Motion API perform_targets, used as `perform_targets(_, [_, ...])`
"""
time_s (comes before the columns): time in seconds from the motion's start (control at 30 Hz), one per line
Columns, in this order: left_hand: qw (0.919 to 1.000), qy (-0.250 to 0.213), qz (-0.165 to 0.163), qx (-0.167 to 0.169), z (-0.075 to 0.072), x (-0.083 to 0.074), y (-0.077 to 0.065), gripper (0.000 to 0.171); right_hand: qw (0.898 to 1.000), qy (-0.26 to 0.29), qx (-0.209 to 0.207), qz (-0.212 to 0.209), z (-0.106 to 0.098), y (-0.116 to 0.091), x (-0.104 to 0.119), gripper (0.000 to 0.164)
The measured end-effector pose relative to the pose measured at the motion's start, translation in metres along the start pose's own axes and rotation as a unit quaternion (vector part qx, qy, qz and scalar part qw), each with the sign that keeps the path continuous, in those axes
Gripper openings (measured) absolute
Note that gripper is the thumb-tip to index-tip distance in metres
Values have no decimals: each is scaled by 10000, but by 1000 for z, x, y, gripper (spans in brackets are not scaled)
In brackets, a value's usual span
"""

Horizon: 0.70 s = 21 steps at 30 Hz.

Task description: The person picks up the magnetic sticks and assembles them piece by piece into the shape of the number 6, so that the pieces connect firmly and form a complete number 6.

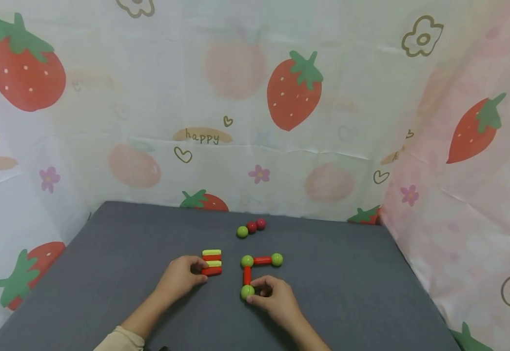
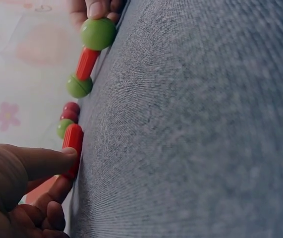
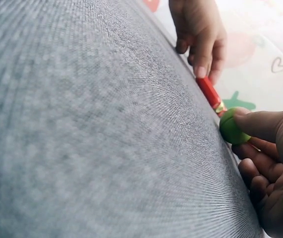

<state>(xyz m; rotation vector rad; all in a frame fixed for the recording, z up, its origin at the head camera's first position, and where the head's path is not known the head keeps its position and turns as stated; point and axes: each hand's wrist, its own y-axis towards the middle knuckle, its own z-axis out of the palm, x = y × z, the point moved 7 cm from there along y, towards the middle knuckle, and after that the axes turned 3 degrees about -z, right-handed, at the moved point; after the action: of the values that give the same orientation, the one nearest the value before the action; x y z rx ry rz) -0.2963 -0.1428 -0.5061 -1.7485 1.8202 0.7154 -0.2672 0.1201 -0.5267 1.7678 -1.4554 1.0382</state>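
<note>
My left hand [image 1: 182,275] pinches the nearest red stick [image 1: 211,271] between thumb and fingers. That stick lies at the near end of a row of red and yellow sticks; a yellow stick [image 1: 212,252] is at the far end. Thumb and index finger of my right hand [image 1: 277,300] grip a green ball [image 1: 247,292], seen close in the right wrist view. From this ball a red stick [image 1: 247,276] runs away to a corner green ball [image 1: 247,262]. Another red stick [image 1: 262,261] goes right from the corner to a third green ball [image 1: 277,259].
Farther back on the dark grey table [image 1: 347,282], a loose green ball [image 1: 242,232] sits beside two dark red balls [image 1: 256,225]. A white cloth [image 1: 246,107] printed with strawberries hangs behind the table and along its sides.
</note>
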Motion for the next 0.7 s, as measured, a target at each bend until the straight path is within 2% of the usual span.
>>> perform_targets(0.17, [9999,110,-22,-75,1,-2,0,23,10000,-34,-9,-24,0,0,-2,31])
perform_targets(0.4, [9993,304,-198,17,3,1,0,22,10000,-52,7,-29,2,0,-2,31])
perform_targets(0.7, [9995,147,-259,90,3,1,-3,19,10000,11,32,-36,0,3,2,30])
